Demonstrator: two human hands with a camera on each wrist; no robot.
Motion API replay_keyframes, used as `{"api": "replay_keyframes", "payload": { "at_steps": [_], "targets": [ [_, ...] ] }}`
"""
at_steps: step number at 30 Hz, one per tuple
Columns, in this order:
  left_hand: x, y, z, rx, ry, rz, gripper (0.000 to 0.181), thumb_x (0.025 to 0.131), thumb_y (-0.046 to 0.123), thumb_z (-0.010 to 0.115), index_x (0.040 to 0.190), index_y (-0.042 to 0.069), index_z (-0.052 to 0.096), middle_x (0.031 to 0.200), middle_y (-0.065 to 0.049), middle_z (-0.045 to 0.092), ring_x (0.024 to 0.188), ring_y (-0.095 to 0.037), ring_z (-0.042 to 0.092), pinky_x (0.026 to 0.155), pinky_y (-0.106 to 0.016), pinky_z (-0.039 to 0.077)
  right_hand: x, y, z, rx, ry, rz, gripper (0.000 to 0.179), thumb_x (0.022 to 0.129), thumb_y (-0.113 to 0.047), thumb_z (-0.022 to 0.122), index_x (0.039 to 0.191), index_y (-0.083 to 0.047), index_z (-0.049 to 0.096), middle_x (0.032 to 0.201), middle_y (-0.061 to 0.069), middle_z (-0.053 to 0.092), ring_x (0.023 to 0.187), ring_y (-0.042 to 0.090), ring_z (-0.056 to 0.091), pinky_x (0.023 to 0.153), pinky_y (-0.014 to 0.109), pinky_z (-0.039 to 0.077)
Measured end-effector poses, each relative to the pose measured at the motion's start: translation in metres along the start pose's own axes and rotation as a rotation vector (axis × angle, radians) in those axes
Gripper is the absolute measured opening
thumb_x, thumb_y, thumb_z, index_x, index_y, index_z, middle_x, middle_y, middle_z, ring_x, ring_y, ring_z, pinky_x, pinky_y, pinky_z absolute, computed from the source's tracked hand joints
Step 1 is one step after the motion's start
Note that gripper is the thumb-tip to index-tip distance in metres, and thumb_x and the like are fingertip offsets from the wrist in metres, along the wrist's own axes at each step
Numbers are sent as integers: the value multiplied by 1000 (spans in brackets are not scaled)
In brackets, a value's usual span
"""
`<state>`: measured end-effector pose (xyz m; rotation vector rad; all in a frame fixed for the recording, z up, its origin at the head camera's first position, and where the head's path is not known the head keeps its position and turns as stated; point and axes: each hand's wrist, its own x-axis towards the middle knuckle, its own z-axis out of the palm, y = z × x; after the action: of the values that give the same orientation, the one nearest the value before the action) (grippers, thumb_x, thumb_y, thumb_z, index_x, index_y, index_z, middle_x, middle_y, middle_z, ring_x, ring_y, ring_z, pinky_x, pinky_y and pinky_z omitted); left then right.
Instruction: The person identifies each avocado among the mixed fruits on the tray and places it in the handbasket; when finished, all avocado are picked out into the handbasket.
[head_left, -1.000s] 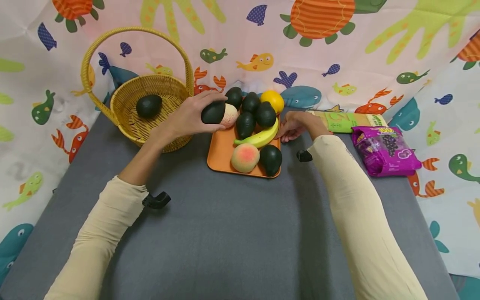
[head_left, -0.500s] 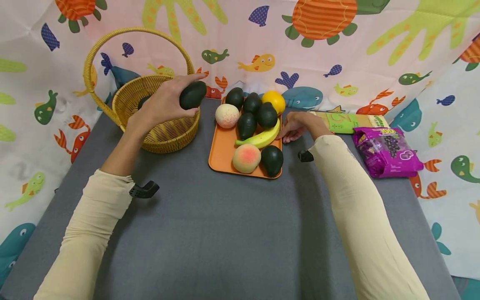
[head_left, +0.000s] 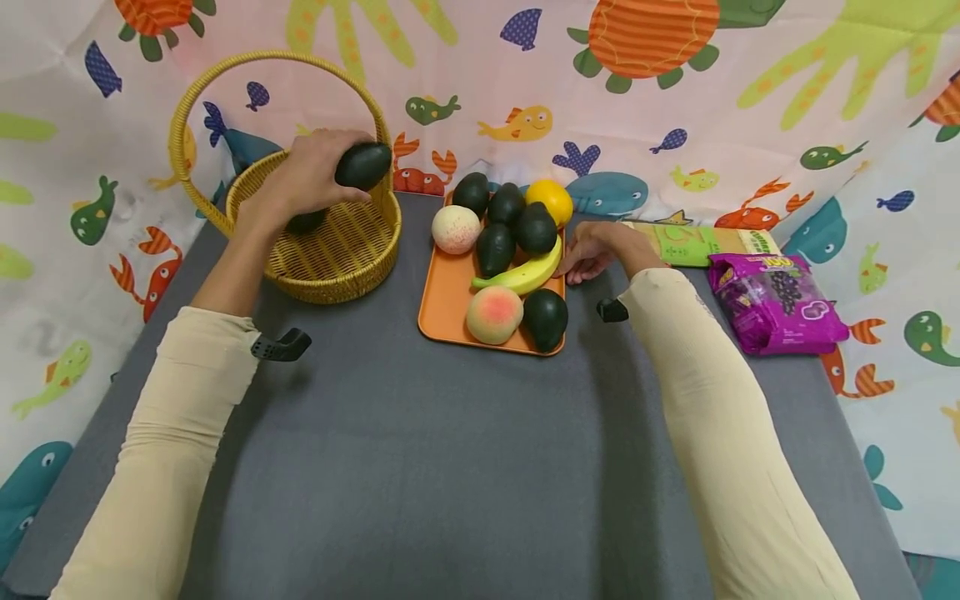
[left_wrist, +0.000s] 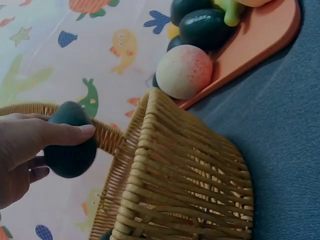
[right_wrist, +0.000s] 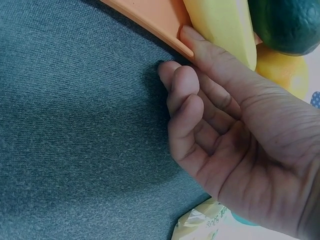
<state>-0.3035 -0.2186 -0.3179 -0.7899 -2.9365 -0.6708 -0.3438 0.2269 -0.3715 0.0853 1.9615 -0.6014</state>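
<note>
Avocado (head_left: pixel 363 167) gripped between thumb and fingers of the left hand (head_left: pixel 307 171), above the basket (head_left: pixel 333 290) at far left; right hand (head_left: pixel 596 250) pinches the tray's (head_left: pixel 444 300) right edge. Releasing low, inside the rim, seems gentlest.

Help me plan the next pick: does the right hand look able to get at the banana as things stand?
Probably yes: the right hand pinches the orange tray right beside the banana, with nothing blocking the way; it would likely need to let go first.
</note>
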Motion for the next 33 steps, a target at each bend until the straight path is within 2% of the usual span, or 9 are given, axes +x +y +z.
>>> {"api": "replay_keyframes", "payload": {
  "at_steps": [5, 7, 9, 13, 17, 20, 22, 25, 33],
  "targets": [
    [4, -9, 0, 7, -24, -50, 78, 91, 20, 81, 158, 7, 42, 152, -32, 46, 134, -52, 46, 111, -71, 37, -6, -1, 2, 15, 0, -2, 26, 99, -19, 73, 110, 4, 75, 76, 4, 76, 67, 10, 68, 75, 22, 59],
    [8, -14, 2, 3, -41, -90, 79, 92, 22, 81, 158, 5, 42, 152, -32, 47, 134, -51, 47, 112, -69, 39, -5, -1, 3, 12, 4, -6, 26, 99, -21, 74, 108, 4, 76, 76, 4, 76, 67, 10, 67, 75, 22, 59],
    [11, -21, 7, 1, -72, -153, 85, 93, 29, 79, 161, 5, 35, 154, -32, 46, 135, -51, 48, 112, -68, 39, -4, 0, 2, 8, 4, -7, 26, 99, -21, 74, 108, 3, 76, 76, 3, 75, 67, 10, 67, 75, 21, 59],
    [17, -38, 19, 63, -157, -283, 94, 97, 41, 73, 167, 11, 18, 156, -32, 45, 140, -55, 45, 115, -74, 33, -1, 3, 0, 6, -7, -11, 29, 99, -22, 73, 112, 4, 75, 76, 2, 76, 66, 9, 68, 73, 20, 59],
    [19, -52, 30, 143, -257, -359, 89, 101, 43, 66, 167, 9, 16, 156, -37, 42, 143, -59, 39, 117, -83, 19, 1, 4, -1, 17, -9, -9, 29, 100, -21, 73, 115, 3, 75, 77, 2, 78, 66, 8, 69, 71, 20, 58],
    [17, -59, 32, 177, -252, -418, 86, 103, 41, 64, 165, 1, 19, 159, -40, 34, 146, -62, 32, 118, -84, 14, 1, 3, -1, 18, -4, -5, 27, 99, -20, 73, 114, 3, 76, 77, 3, 78, 66, 8, 69, 71, 20, 58],
    [14, -63, 31, 195, -220, -452, 85, 103, 38, 65, 163, -3, 20, 161, -40, 29, 147, -63, 27, 119, -82, 15, 2, 2, -1, 19, -10, -8, 27, 99, -20, 74, 113, 2, 76, 78, 3, 78, 67, 9, 70, 71, 21, 58],
    [9, -67, 29, 216, -178, -451, 84, 101, 32, 69, 161, -5, 24, 161, -41, 27, 146, -65, 27, 119, -80, 19, 3, 3, -1, 24, -14, -5, 26, 99, -20, 74, 112, 3, 75, 77, 3, 77, 67, 9, 69, 72, 21, 59],
    [2, -69, 27, 218, -151, -411, 86, 99, 27, 74, 163, -1, 25, 158, -41, 30, 144, -64, 30, 117, -80, 20, 6, 9, -3, 14, -10, -16, 27, 99, -22, 74, 109, 3, 76, 75, 2, 76, 65, 8, 68, 71, 20, 58]
  ]
}}
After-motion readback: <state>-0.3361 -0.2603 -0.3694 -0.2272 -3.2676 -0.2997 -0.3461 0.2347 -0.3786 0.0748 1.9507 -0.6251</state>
